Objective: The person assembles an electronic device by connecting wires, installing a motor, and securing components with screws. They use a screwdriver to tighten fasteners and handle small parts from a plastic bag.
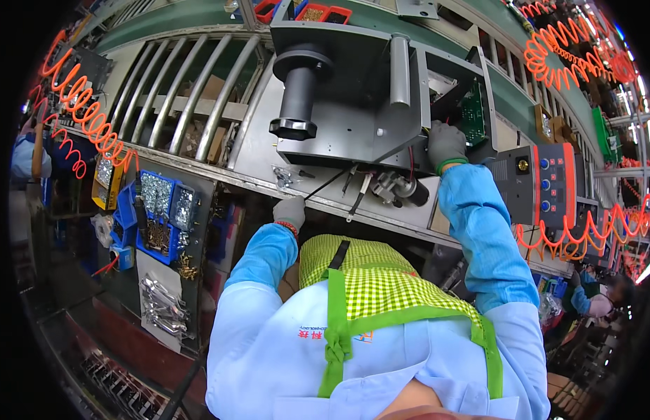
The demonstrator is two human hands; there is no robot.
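A grey metal machine housing [349,105] lies open in front of me, with a black spool holder [297,91] on its left part. My left hand [290,211], in a grey glove, is closed at the bench edge on the end of a thin black cable [328,185] that runs up to the housing. My right hand [447,144], also gloved, reaches into the right compartment beside a green circuit board [473,112]. Its fingers are curled, and what they hold is hidden. A small motor [402,189] with a black cylinder sits below the housing's near edge.
Metal rollers [192,98] run along the line on the left. Blue bins of screws [157,199] and a sheet with metal parts [163,304] lie on a side bench. A red-edged control panel unit [536,183] stands at right. Orange coiled hoses [94,119] hang on both sides.
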